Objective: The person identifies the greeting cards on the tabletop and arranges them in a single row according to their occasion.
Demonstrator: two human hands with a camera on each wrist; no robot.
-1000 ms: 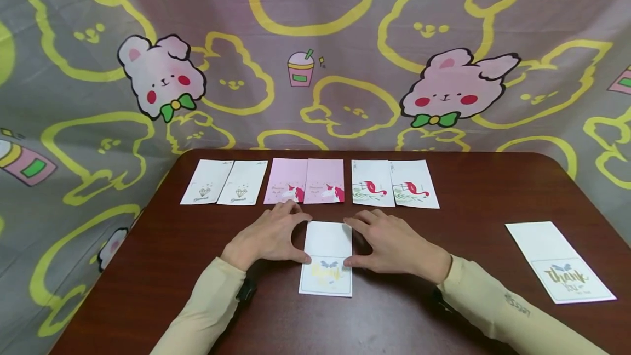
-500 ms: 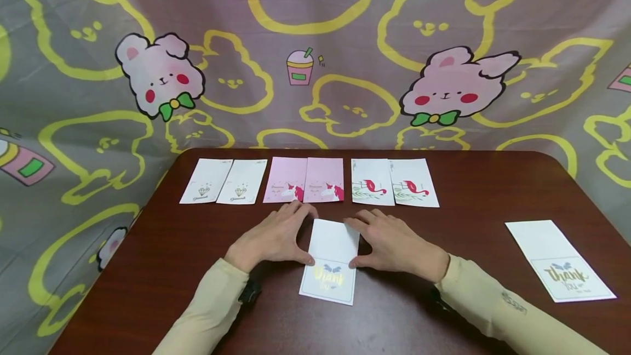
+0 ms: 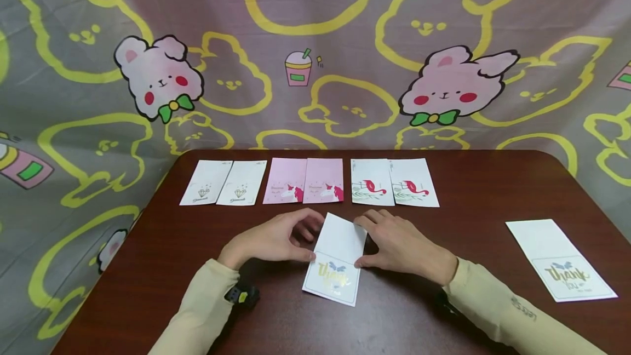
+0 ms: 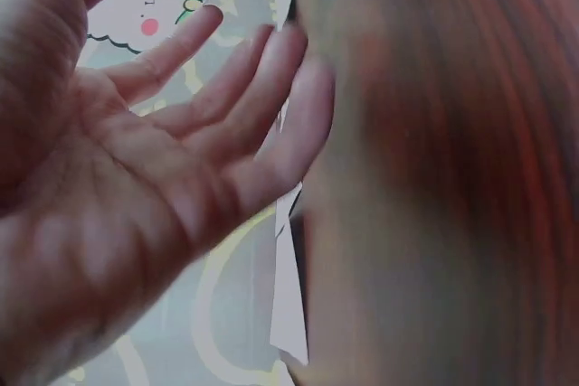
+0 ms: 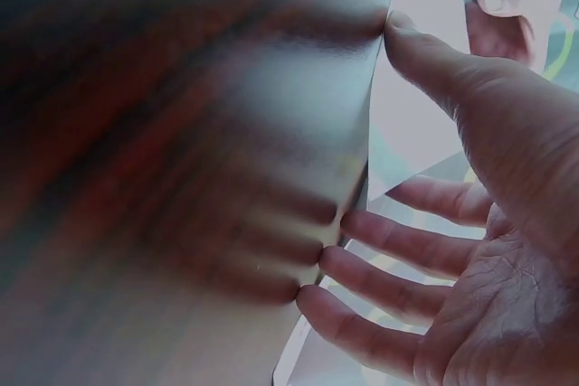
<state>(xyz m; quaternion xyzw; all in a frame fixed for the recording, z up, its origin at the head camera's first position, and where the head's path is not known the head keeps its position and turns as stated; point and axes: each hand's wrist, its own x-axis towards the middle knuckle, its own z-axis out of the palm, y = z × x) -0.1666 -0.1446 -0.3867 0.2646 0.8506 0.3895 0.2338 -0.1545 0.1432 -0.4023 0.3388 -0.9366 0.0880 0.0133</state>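
Note:
A white folding card with a gold "thank you" print [image 3: 332, 275] lies turned a little clockwise between my two hands. My left hand [image 3: 276, 237] touches its left edge with the thumb; the other fingers curve loosely, apart from the card. In the left wrist view that palm [image 4: 136, 169] holds nothing. My right hand [image 3: 401, 245] has its thumb and forefinger at the card's right edge. The right wrist view has the thumb [image 5: 421, 51] against the white card [image 5: 416, 97], with the other fingertips touching the table.
Along the back of the brown table [image 3: 468, 190] lie two diamond cards [image 3: 241, 182], two pink unicorn cards [image 3: 322, 179] and two flamingo cards [image 3: 414, 182], paired side by side. Another thank you card [image 3: 562, 262] lies at the right. A printed curtain [image 3: 355, 53] hangs behind.
Between my hands the thank you card has turned clockwise and shifted slightly right. My left fingers have drawn away from its upper left edge; the right hand has moved slightly right with the card.

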